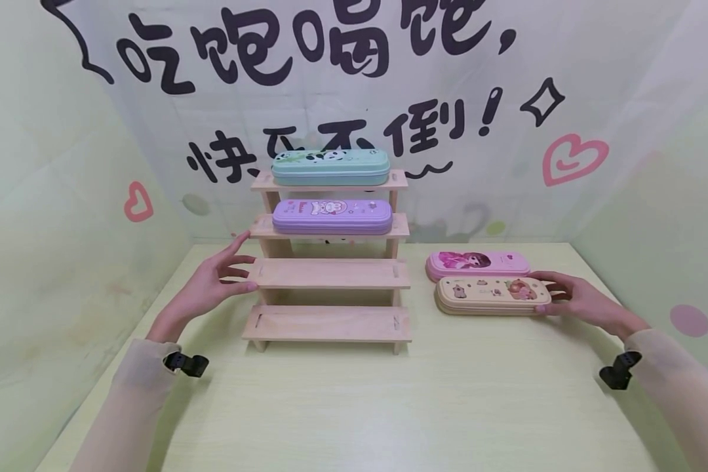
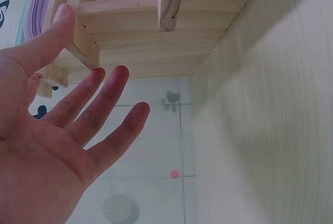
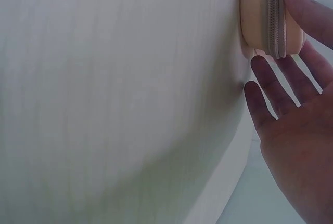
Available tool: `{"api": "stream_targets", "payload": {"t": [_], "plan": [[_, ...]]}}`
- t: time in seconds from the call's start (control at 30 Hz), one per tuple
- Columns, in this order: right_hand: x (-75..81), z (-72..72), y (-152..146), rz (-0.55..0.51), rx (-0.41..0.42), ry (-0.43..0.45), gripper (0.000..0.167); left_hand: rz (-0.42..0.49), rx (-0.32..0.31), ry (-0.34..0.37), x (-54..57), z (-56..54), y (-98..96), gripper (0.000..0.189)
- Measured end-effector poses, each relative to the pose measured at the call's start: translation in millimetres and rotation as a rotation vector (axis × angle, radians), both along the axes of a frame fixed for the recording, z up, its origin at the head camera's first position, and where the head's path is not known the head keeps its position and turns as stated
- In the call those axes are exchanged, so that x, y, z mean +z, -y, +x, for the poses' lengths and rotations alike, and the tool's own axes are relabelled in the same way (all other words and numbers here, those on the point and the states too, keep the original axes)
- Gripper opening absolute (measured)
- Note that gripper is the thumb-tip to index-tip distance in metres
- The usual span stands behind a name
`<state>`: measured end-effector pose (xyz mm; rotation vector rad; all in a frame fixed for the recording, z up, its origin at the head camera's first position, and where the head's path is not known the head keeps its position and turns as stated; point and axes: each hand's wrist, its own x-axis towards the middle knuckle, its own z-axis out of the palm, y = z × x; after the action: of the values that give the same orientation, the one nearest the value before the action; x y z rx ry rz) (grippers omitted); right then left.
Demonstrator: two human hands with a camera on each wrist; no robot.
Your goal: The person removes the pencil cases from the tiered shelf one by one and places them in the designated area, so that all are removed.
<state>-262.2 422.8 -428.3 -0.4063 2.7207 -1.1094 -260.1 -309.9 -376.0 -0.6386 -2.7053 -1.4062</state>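
Observation:
At the right, my right hand [image 1: 581, 301] pinches the end of a cream zippered pencil case [image 1: 490, 295]; its thumb is at the front side and its fingers reach behind. In the right wrist view the thumb lies by the case's zip [image 3: 276, 16]. A pink pencil case [image 1: 478, 262] with a doll picture sits right behind the cream one. On the left, my left hand [image 1: 209, 282] touches the side of a wooden stepped rack [image 1: 330, 272], fingers spread, thumb at a shelf edge. The left wrist view shows its fingertips [image 2: 119, 73] close to the wood.
A mint panda pencil case [image 1: 330, 169] lies on the rack's top shelf, a purple one [image 1: 333, 217] on the shelf below. Under them are two bare shelves. The pale table [image 1: 354, 406] is bounded by printed walls at the back and both sides.

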Motion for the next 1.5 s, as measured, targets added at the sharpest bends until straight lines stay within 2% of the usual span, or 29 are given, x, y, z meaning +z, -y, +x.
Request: {"api": "stream_targets", "payload": {"t": [0.33,0.57,0.8,1.2,1.37,1.5], "plan": [[0.3,4.1,-2.9,0.006,0.003,-0.037,0.080,-0.005,0.002,-0.005,-0.4,-0.1,-0.3,0.105],[4.3,11.1,-8.5,0.019,0.006,-0.120,0.075,-0.001,-0.005,-0.003,-0.9,0.3,-0.2,0.104],[15.6,20.4,-4.0,0.012,0.008,-0.204,0.072,0.009,-0.002,-0.004,-0.9,-0.8,0.7,0.105],[42.8,41.5,36.4,0.024,0.102,-0.403,0.073,0.003,-0.003,-0.012,-1.4,0.2,1.7,0.104],[49.4,47.0,57.1,0.034,0.131,-0.444,0.076,-0.004,-0.001,-0.011,-1.6,0.4,1.9,0.103],[55.0,50.9,72.3,0.054,0.118,-0.432,0.077,-0.001,-0.006,-0.006,-1.5,0.7,1.5,0.102]]}}
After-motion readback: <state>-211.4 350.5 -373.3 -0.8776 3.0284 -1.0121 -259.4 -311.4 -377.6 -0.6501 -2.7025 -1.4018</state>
